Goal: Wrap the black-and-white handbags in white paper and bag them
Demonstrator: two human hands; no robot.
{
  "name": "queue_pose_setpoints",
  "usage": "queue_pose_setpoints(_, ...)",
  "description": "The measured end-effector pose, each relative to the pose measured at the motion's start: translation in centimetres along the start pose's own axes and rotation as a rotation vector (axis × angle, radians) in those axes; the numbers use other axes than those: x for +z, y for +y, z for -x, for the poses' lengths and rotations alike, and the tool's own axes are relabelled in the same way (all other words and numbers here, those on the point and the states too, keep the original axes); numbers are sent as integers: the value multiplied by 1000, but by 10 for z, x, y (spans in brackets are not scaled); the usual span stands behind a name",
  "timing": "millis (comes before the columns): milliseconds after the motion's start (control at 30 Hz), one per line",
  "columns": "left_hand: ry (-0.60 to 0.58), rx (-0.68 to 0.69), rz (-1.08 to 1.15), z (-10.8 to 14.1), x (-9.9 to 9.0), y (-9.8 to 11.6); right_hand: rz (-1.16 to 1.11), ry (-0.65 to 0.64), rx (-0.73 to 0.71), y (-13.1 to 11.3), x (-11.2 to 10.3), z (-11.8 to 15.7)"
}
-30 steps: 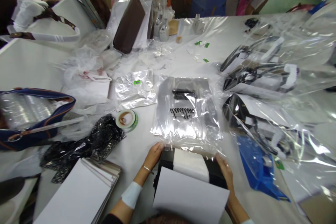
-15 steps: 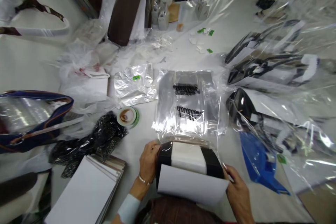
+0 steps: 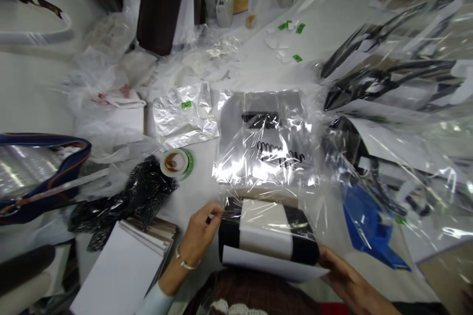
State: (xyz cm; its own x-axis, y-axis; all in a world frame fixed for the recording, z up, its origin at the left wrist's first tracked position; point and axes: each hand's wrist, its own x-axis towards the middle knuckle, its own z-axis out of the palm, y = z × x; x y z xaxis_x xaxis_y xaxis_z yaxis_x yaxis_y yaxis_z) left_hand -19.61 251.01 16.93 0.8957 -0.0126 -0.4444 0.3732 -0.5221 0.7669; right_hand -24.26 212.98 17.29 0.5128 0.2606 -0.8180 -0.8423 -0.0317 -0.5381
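A black bag wrapped with a white band lies in front of my body. Clear plastic film covers its far part. A white sheet sticks out along the near side. At the bag's far left corner my left hand is closed in a pinch on the film's edge. My right hand is at the near right corner, fingers against the bag's side and partly hidden by it. Beyond lies flat clear packaging with dark coiled cords or handles inside.
To the left are a tape roll, crumpled black plastic and a stack of white boards. Several film-wrapped bags and a blue piece lie right. A silver packet sits beyond the tape.
The film now reaches over more of the black bag. My left hand has shifted left with a pinch of film; my right hand has moved lower and outward. The view tilted slightly.
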Motion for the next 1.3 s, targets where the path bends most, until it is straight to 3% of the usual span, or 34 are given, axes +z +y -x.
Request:
queue_pose_setpoints(100, -114, -171, 290, -6, 0, 9, 153, 25, -60, -5, 5, -4)
queue_pose_setpoints(233, -246, -233, 554, -19, -1, 12, 229, 387, -72, -13, 26, -23)
queue_pose_setpoints(300, -347, -193, 547, -23, -6, 12, 190, 399, -79, -20, 33, -31)
queue_pose_setpoints(400, -474, -52, 369, -29, -14, 12, 138, 332, -122, -30, 36, -41)
queue_pose_setpoints(500, -379, 0, 85, -38, -12, 15, 107, 337, -143, -35, 35, -51)
queue_pose_setpoints(600, -273, 14, -44, -48, -3, 18, 123, 405, -207, -34, 38, -62)
queue_pose_setpoints(700, -171, 79, -121, -53, 9, 16, 242, 678, -373, -26, 46, -73)
queue_pose_setpoints(767, -29, 178, -227, -50, 20, 9, 254, 873, -505, -15, 51, -80)
queue_pose_setpoints(867, 229, 374, -342, -36, 37, -8, 228, 1000, -659, 8, 55, -86)
queue_pose_setpoints(933, 361, 469, -335, -24, 48, -24, 299, 995, -723, 28, 52, -85)
queue_pose_setpoints(1033, 425, 453, -280, -1, 57, -50, 498, 881, -810, 64, 38, -74)
queue_pose_setpoints(1100, 378, 381, -261, 19, 59, -70, 644, 737, -873, 89, 23, -63)
queue_pose_setpoints(1233, 152, 299, -280, 60, 58, -110, 873, 434, -947, 130, -9, -47)
queue_pose_setpoints(1300, 100, 267, -318, 70, 58, -122, 939, 386, -948, 138, -19, -50)
